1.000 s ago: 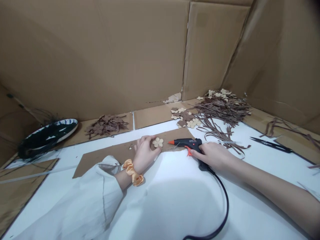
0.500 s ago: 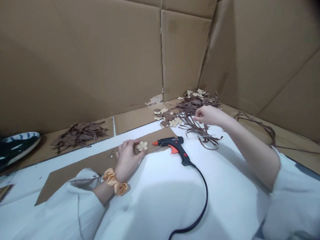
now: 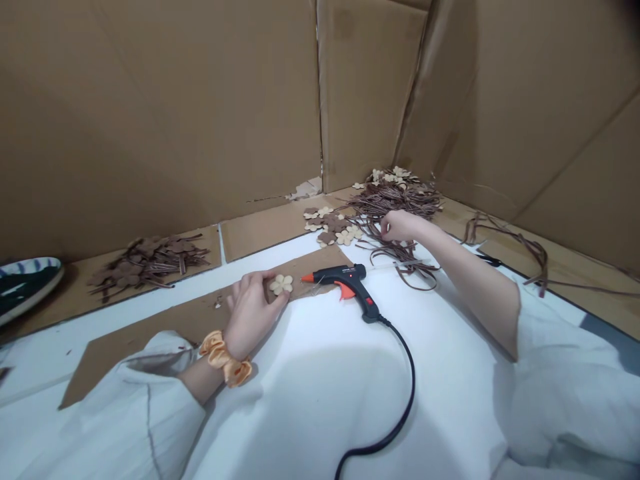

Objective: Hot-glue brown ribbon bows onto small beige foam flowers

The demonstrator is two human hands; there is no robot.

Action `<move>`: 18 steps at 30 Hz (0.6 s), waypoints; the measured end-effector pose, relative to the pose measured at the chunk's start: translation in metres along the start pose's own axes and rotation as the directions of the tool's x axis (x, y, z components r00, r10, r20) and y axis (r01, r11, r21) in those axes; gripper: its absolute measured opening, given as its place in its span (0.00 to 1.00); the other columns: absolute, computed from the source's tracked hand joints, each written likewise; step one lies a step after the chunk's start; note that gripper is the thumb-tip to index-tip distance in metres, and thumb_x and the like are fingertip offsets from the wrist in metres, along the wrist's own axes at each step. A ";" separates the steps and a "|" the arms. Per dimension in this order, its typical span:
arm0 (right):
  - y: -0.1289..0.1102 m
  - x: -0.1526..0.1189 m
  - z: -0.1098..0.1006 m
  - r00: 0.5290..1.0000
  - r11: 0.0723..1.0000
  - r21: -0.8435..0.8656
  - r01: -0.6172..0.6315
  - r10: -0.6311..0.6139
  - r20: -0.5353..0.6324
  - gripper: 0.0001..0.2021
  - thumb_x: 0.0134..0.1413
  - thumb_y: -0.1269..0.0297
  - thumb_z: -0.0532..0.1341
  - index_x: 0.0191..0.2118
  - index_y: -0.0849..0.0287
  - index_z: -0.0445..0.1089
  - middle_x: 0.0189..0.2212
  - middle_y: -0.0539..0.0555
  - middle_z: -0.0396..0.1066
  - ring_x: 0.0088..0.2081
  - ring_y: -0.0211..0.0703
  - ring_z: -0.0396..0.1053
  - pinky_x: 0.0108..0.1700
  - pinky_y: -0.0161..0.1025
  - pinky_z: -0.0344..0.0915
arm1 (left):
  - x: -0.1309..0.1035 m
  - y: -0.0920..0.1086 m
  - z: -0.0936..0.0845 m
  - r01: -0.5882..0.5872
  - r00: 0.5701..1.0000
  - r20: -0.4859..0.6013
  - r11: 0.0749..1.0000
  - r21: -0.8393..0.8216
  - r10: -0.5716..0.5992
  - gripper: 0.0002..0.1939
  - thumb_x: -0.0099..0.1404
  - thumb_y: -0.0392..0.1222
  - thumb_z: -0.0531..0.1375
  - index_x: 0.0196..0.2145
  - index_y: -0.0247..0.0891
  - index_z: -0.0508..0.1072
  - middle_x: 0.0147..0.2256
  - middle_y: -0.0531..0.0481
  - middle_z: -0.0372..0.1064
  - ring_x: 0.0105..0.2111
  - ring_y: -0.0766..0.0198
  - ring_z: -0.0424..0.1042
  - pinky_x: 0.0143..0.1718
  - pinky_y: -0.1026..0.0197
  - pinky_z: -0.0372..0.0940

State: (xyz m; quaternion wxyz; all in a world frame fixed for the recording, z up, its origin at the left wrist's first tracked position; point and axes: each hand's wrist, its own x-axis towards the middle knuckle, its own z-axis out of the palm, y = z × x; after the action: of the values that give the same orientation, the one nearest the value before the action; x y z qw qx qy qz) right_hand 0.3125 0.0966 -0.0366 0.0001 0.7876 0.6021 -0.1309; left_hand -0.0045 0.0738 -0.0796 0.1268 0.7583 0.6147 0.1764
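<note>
A cream five-petal flower cutout (image 3: 281, 285) lies on the brown cardboard strip (image 3: 165, 333), held at its edges between the thumb and fingers of my left hand (image 3: 254, 307). Just right of the flower points the orange nozzle of a black glue gun (image 3: 354, 285), which rests on its side with a small red light showing. My right hand (image 3: 399, 227) is at the dark brown cords (image 3: 383, 250), fingers pinched together over them; whether a cord is between the fingertips cannot be made out.
Cream and brown flower cutouts (image 3: 330, 225) lie behind the glue gun, beside a large heap of brown cords (image 3: 400, 200). Brown flowers with cords (image 3: 150, 261) are piled at left, near a dish (image 3: 30, 287). A black cable (image 3: 411, 380) crosses the white table; cardboard walls (image 3: 200, 120) stand behind.
My right hand has moved slightly left and stays over the cords, still pinched. My left hand keeps hold of the flower. The view has shifted a little.
</note>
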 end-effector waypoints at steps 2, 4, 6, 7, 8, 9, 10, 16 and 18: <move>0.003 -0.004 -0.007 0.989 0.997 0.071 0.023 -0.013 -0.146 0.12 0.60 0.64 0.57 0.46 0.64 0.69 0.42 0.57 0.71 0.37 0.41 0.72 0.40 0.41 0.69 | 0.000 0.000 0.001 0.001 1.000 -0.002 1.000 -0.022 -0.001 0.22 0.59 0.50 0.55 0.48 0.36 0.67 0.49 0.41 0.66 0.53 0.46 0.60 0.52 0.48 0.54; 0.004 -0.009 -0.017 0.946 0.988 0.141 0.057 -0.008 -0.325 0.11 0.61 0.67 0.52 0.45 0.65 0.68 0.40 0.59 0.73 0.32 0.39 0.73 0.36 0.36 0.67 | 0.001 0.000 0.001 0.008 1.000 -0.003 0.999 -0.049 -0.008 0.25 0.59 0.54 0.54 0.49 0.35 0.66 0.50 0.40 0.66 0.53 0.45 0.60 0.53 0.47 0.53; 0.003 -0.017 -0.026 0.874 0.977 0.194 0.092 0.014 -0.487 0.15 0.62 0.69 0.47 0.50 0.65 0.64 0.44 0.61 0.72 0.33 0.39 0.73 0.34 0.35 0.66 | -0.001 0.001 0.001 0.020 0.999 -0.034 0.997 -0.080 -0.023 0.28 0.59 0.56 0.54 0.50 0.33 0.64 0.51 0.37 0.65 0.54 0.44 0.59 0.54 0.45 0.53; 0.000 -0.022 -0.030 0.824 0.967 0.221 0.126 0.023 -0.567 0.15 0.61 0.69 0.46 0.51 0.65 0.62 0.45 0.62 0.71 0.35 0.40 0.73 0.33 0.35 0.66 | -0.002 0.002 0.000 0.012 0.997 -0.075 0.994 -0.106 -0.020 0.29 0.59 0.57 0.54 0.50 0.32 0.63 0.52 0.36 0.64 0.54 0.43 0.59 0.54 0.45 0.53; -0.004 -0.028 -0.033 0.765 0.952 0.248 0.178 0.024 -0.643 0.15 0.61 0.69 0.47 0.51 0.65 0.62 0.45 0.63 0.71 0.36 0.41 0.73 0.33 0.35 0.65 | -0.004 0.003 -0.001 -0.015 0.990 -0.138 0.991 -0.136 -0.004 0.29 0.59 0.56 0.54 0.51 0.32 0.62 0.53 0.35 0.63 0.54 0.44 0.58 0.54 0.45 0.53; -0.010 -0.036 -0.034 0.678 0.919 0.283 0.273 0.025 -0.735 0.14 0.59 0.69 0.49 0.48 0.64 0.63 0.42 0.62 0.73 0.36 0.42 0.73 0.32 0.36 0.65 | -0.007 0.004 -0.002 -0.064 0.975 -0.220 0.983 -0.172 0.025 0.27 0.60 0.55 0.53 0.51 0.32 0.62 0.53 0.35 0.62 0.54 0.45 0.59 0.54 0.46 0.53; -0.017 -0.045 -0.033 0.596 0.871 0.298 0.390 0.008 -0.803 0.12 0.57 0.70 0.51 0.46 0.64 0.65 0.38 0.61 0.73 0.35 0.42 0.72 0.32 0.36 0.65 | -0.011 0.005 -0.004 -0.139 0.951 -0.300 0.967 -0.213 0.071 0.24 0.62 0.52 0.53 0.49 0.33 0.62 0.51 0.37 0.63 0.52 0.48 0.61 0.53 0.48 0.55; -0.074 -0.107 0.008 0.347 0.693 -0.081 0.717 -0.454 -0.821 0.11 0.59 0.69 0.51 0.38 0.58 0.71 0.31 0.54 0.74 0.28 0.37 0.70 0.29 0.34 0.63 | -0.044 0.011 -0.010 -0.516 0.856 -0.311 0.714 -0.474 0.412 0.19 0.69 0.50 0.45 0.24 0.41 0.62 0.24 0.50 0.62 0.29 0.60 0.64 0.38 0.57 0.60; -0.087 -0.119 0.026 0.253 0.545 -0.266 0.795 -0.696 -0.672 0.16 0.61 0.71 0.47 0.39 0.56 0.72 0.30 0.53 0.75 0.27 0.36 0.69 0.28 0.33 0.61 | -0.053 0.015 -0.012 -0.451 0.887 -0.225 0.658 -0.603 0.402 0.25 0.68 0.57 0.42 0.22 0.40 0.62 0.23 0.50 0.62 0.27 0.61 0.63 0.35 0.57 0.60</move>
State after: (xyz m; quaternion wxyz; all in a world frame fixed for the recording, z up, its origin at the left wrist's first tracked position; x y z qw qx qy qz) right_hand 0.1959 0.0039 -0.0235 -0.3454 0.3875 0.8389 0.1635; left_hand -0.0057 0.0190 -0.0688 0.3100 0.7844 0.3259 0.4270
